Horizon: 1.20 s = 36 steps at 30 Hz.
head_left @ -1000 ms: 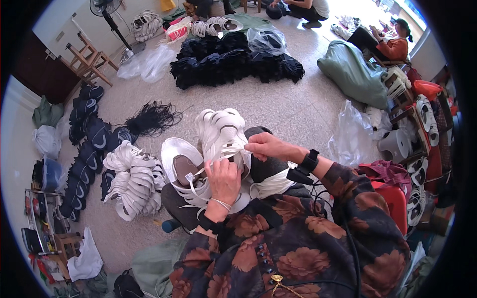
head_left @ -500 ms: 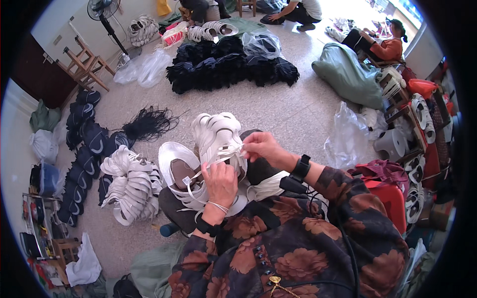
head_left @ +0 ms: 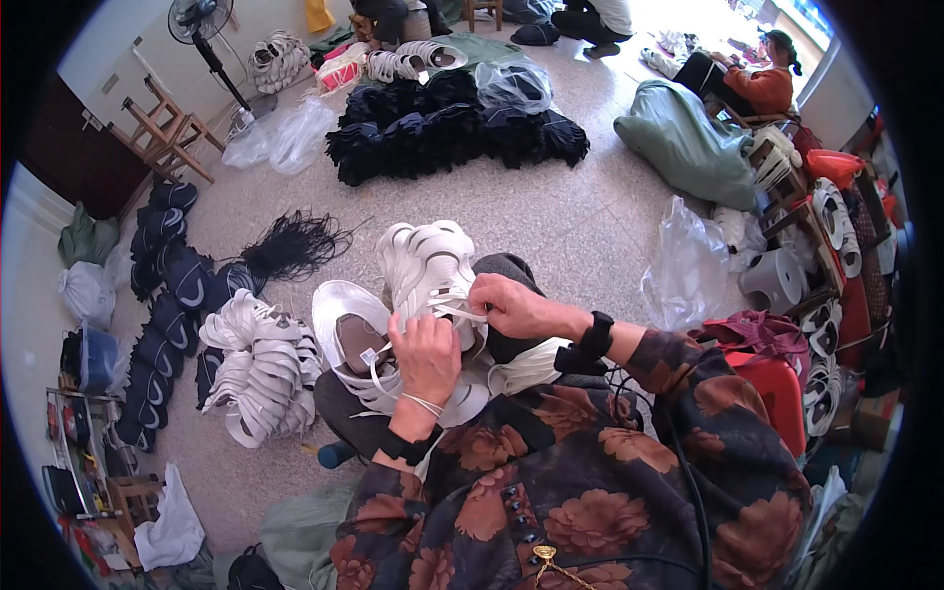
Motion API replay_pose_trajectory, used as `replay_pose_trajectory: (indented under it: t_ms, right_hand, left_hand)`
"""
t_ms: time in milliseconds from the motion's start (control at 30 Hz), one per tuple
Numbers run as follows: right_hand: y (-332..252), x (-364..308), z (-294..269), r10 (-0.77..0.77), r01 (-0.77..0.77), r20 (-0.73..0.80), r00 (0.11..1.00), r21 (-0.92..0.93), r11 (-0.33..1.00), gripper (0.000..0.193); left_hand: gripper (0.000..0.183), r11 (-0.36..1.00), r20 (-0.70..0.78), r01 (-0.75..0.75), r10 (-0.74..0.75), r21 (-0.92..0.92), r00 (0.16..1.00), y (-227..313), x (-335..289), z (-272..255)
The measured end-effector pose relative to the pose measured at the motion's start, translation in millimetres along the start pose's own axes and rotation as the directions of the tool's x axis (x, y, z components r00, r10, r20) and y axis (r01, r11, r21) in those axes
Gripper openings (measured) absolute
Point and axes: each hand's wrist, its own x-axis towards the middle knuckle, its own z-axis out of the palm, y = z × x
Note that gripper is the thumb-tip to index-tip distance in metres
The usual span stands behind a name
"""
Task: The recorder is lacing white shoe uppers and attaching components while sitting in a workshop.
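Note:
On my lap lies a stack of white shoe uppers (head_left: 425,254), one overlapping another. A further white upper (head_left: 339,305) opens to its brown-grey lining beside my left hand. My left hand (head_left: 425,359) has its fingers bent over the upper in front of me, gripping it near the lace holes. Just to the right, my right hand (head_left: 513,307) is closed in a pinch on a white shoelace (head_left: 454,303) that runs across the upper. A bundle of white laces (head_left: 529,368) rests on my lap below the right wrist. The fingertips are partly hidden.
A pile of white uppers (head_left: 258,369) stands on the floor at left, beside a row of dark uppers (head_left: 157,369) and loose black laces (head_left: 300,244). Ahead lie black stacked pieces (head_left: 452,138). A red stool (head_left: 772,398) is at right. Other people sit farther off.
My right hand has turned over and lowered slightly, drawing in closer with the lace. My left hand has shifted a little to the left, fingers more curled on the upper.

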Motion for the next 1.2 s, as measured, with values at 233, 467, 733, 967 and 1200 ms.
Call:
replay_pose_trajectory:
  t_ms: [233, 467, 733, 967, 1200]
  right_hand:
    - [-25, -5, 15, -0.07, 0.046, -0.107, 0.992, -0.209, 0.977, 0.018]
    - [-2, -7, 30, 0.094, -0.109, -0.147, 0.985, -0.102, 0.989, 0.024]
    - [-5, -4, 28, 0.256, -0.248, -0.145, 0.956, 0.067, 0.966, 0.042]
    - [-2, -5, 33, 0.218, -0.214, -0.172, 0.961, 0.041, 0.976, 0.04]
    - [-5, -4, 16, 0.157, -0.154, -0.066, 0.985, 0.039, 0.987, 0.033]
  left_hand:
    - [0.01, 0.997, 0.022, -0.036, 0.034, 0.061, 0.999, -5, 1, -10]
    - [0.01, 0.992, 0.171, -0.083, 0.066, 0.091, 0.983, -19, -27, -44]
    - [0.012, 0.999, 0.305, -0.038, 0.026, 0.033, 0.952, -16, -30, -64]
    - [0.014, 0.997, -0.043, -0.073, 0.074, 0.028, 0.996, -16, 19, -5]
    - [0.013, 0.986, -0.017, -0.158, 0.159, 0.052, 0.987, -55, 18, -11]
